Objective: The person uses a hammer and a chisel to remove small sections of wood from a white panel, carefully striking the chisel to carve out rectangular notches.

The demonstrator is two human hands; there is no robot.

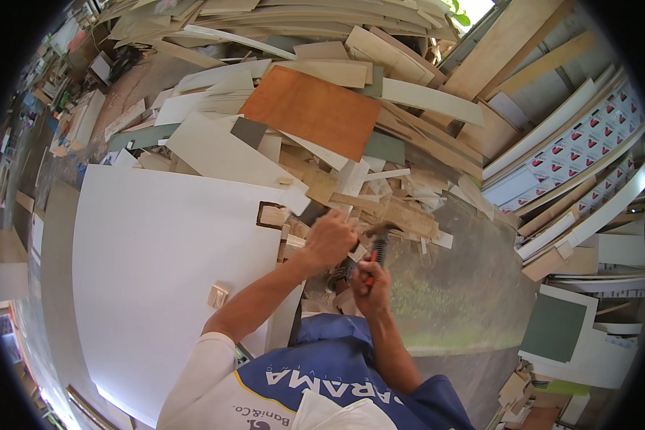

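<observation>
My right hand (371, 285) is wrapped round the handle of a claw hammer (379, 251), which has a black and red grip. The hammer's head points up and away from me. Just left of it, my left hand (330, 242) is closed in a fist-like shape, slightly blurred; what its fingers hold, if anything, is hidden. Under my left forearm lies a large white panel (165, 251). A dark-edged square cutout (271, 214) shows near the panel's far right corner, with small wood pieces (294, 242) beside it.
A small wooden block (217, 296) rests on the panel. Beyond it, offcut boards are heaped, an orange-brown board (312, 111) on top. Long boards (573, 158) lean at the right. Grey floor (466, 287) extends right of me, and a green-and-white board (555, 326) lies farther right.
</observation>
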